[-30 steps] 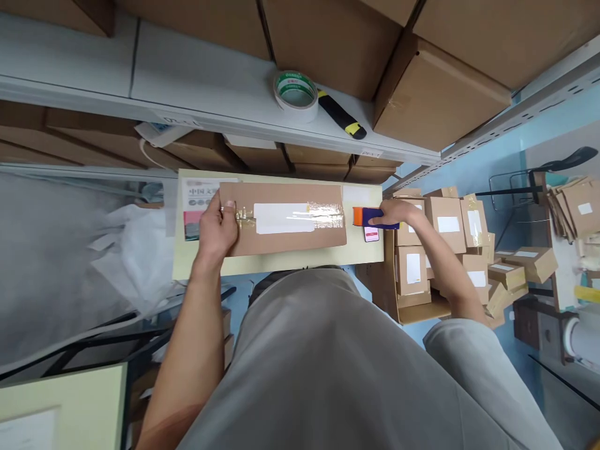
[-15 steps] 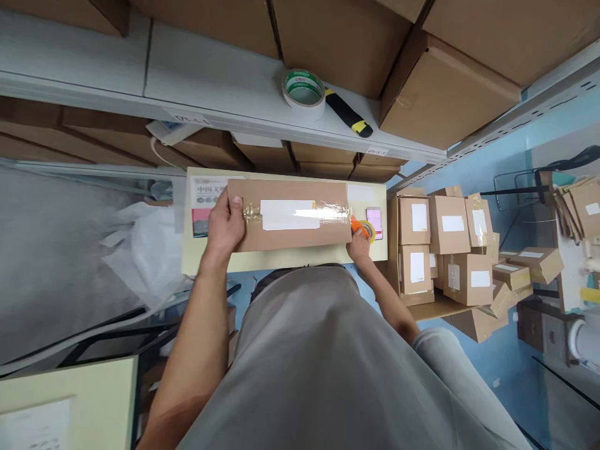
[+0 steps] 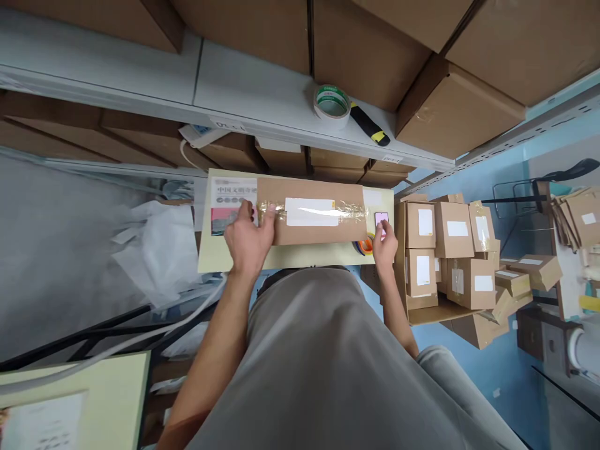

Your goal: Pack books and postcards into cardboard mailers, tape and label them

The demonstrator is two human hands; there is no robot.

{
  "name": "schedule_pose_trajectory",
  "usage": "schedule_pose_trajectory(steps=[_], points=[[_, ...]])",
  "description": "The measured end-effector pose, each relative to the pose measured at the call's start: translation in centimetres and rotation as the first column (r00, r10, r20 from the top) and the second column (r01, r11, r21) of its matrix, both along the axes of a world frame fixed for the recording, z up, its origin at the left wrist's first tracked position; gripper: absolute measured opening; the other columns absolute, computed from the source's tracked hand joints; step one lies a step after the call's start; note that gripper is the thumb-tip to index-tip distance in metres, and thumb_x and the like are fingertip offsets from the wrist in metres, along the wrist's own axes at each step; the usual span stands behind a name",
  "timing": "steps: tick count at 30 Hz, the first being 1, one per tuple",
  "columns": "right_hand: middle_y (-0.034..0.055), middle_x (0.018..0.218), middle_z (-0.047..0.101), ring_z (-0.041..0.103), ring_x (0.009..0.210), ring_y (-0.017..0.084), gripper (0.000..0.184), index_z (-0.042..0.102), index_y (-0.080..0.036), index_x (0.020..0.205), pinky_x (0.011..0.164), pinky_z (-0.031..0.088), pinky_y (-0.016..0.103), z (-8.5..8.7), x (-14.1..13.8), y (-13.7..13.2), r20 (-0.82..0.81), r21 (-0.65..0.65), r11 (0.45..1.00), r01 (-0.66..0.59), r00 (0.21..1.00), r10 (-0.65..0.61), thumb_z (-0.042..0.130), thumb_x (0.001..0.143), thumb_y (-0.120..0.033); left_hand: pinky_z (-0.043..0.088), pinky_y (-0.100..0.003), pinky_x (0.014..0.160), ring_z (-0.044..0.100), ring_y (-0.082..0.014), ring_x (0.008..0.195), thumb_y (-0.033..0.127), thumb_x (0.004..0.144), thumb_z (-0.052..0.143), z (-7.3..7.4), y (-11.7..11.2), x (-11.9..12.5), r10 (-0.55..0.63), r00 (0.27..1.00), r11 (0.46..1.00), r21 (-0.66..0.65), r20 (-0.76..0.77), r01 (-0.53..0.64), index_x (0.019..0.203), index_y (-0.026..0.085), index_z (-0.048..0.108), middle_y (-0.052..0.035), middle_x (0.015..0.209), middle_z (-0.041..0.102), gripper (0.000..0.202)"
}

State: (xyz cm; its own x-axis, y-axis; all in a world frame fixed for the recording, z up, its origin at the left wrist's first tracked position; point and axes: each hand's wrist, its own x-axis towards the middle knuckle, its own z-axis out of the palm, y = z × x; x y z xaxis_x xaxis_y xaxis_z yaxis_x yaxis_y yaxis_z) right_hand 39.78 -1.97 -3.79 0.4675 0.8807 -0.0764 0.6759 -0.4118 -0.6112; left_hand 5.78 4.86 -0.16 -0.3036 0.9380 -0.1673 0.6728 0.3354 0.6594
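Observation:
A long, flat cardboard box (image 3: 319,235) with a white label (image 3: 312,217) and shiny clear tape across it lies over the pale yellow table (image 3: 300,256). At its left end my left hand (image 3: 248,240) grips the box, thumb on top. My right hand (image 3: 385,247) is off the box, at the lower part of a phone (image 3: 381,218) with a pink screen; its thumb and fingers are apart. Between that hand and the box's right end lies an orange tape dispenser (image 3: 365,245), partly hidden. A printed sheet or book (image 3: 224,215) shows beneath the left end.
A tape roll (image 3: 332,106) and a black-and-yellow utility knife (image 3: 370,125) lie on the grey shelf (image 3: 262,87) ahead, among large cartons. A big open carton (image 3: 434,314) of labelled boxes stands to the right. White plastic wrap (image 3: 162,250) hangs at the left.
My right hand has let go of the tape dispenser and moved right to the phone. The dispenser now lies on the table. My left hand still holds the box; the camera view has shifted.

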Motion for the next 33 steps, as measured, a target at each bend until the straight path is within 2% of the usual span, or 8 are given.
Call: schedule_pose_trajectory(steps=[2,7,14,19,23,27,30,33], points=[[0.0228,0.156,0.072,0.069,0.147,0.037,0.075,0.065,-0.013,0.156,0.123,0.054,0.051,2.0,-1.3,1.5,-0.072,0.071,0.996,-0.053,0.996,0.058,0.039,0.115,-0.070,0.054,-0.062,0.116,0.074,-0.0507,0.131,0.068,0.104,0.062,0.4,-0.4,0.6,-0.012,0.999,0.998,-0.056,-0.046,0.009,0.141,0.014,0.070,-0.0259,0.128,0.080,0.066],[0.0306,0.144,0.076,0.075,0.134,0.047,0.100,0.056,-0.006,0.160,0.113,0.059,0.058,3.4,-6.4,5.1,-0.045,-0.084,0.996,-0.043,0.998,0.039,0.065,0.099,-0.084,0.055,-0.062,0.113,0.073,-0.0528,0.133,0.065,0.096,0.077,0.3,-0.4,2.0,0.009,0.999,0.996,-0.089,-0.044,-0.013,0.158,0.011,0.053,-0.0305,0.141,0.075,0.085],[0.0301,0.125,0.082,0.079,0.120,0.048,0.087,0.063,-0.007,0.152,0.106,0.059,0.059,3.5,-7.4,6.0,0.092,-0.145,0.986,0.077,0.994,-0.064,0.070,0.100,-0.076,0.058,-0.061,0.108,0.076,-0.0533,0.125,0.064,0.091,0.083,-0.1,1.2,1.6,0.062,0.996,0.989,-0.134,-0.062,-0.070,0.141,0.011,0.060,-0.0288,0.124,0.080,0.077],[0.0228,0.124,0.085,0.079,0.117,0.042,0.068,0.074,-0.014,0.143,0.105,0.059,0.055,4.3,-7.3,4.6,-0.002,-0.026,0.998,0.064,0.998,-0.064,0.062,0.105,-0.069,0.060,-0.053,0.109,0.080,-0.0419,0.123,0.047,0.094,0.084,-0.4,0.5,-0.1,0.092,0.994,0.996,-0.026,0.062,-0.090,0.123,0.020,0.067,-0.0191,0.126,0.084,0.044],[0.0206,0.129,0.084,0.077,0.119,0.038,0.073,0.074,-0.015,0.142,0.105,0.060,0.050,6.5,-7.9,2.5,-0.091,0.148,0.985,0.084,0.993,-0.071,0.062,0.102,-0.075,0.064,-0.046,0.104,0.083,-0.0325,0.113,0.047,0.096,0.083,0.5,-1.2,-1.7,0.099,0.979,0.976,0.173,0.178,-0.130,0.122,0.022,0.065,-0.0124,0.118,0.086,0.040],[0.0173,0.131,0.081,0.075,0.116,0.030,0.071,0.074,-0.016,0.138,0.106,0.059,0.045,8.1,-7.7,0.6,-0.203,0.256,0.964,0.070,0.979,-0.017,0.073,0.097,-0.074,0.064,-0.038,0.106,0.081,-0.0236,0.116,0.045,0.102,0.076,1.3,-2.3,-3.7,-0.017,0.944,0.919,0.376,0.330,-0.115,0.129,0.021,0.061,-0.0105,0.123,0.082,0.040],[0.0145,0.124,0.081,0.073,0.109,0.027,0.065,0.076,-0.018,0.125,0.103,0.061,0.044,6.7,-6.9,-0.8,-0.237,0.209,0.978,0.022,0.971,0.028,0.082,0.088,-0.071,0.062,-0.040,0.111,0.076,-0.0255,0.124,0.041,0.100,0.075,0.2,-3.1,-5.1,-0.036,0.952,0.926,0.367,0.305,-0.083,0.126,0.022,0.061,-0.0132,0.132,0.077,0.036],[0.0101,0.106,0.079,0.070,0.090,0.023,0.063,0.073,-0.019,0.113,0.093,0.063,0.044,3.0,-6.7,-2.4,-0.274,0.091,0.995,0.035,0.962,-0.009,0.082,0.084,-0.074,0.063,-0.044,0.110,0.077,-0.0281,0.114,0.034,0.093,0.076,-2.4,-4.4,-5.7,0.021,0.979,0.976,0.207,0.205,-0.064,0.121,0.022,0.062,-0.0171,0.138,0.072,0.033]])
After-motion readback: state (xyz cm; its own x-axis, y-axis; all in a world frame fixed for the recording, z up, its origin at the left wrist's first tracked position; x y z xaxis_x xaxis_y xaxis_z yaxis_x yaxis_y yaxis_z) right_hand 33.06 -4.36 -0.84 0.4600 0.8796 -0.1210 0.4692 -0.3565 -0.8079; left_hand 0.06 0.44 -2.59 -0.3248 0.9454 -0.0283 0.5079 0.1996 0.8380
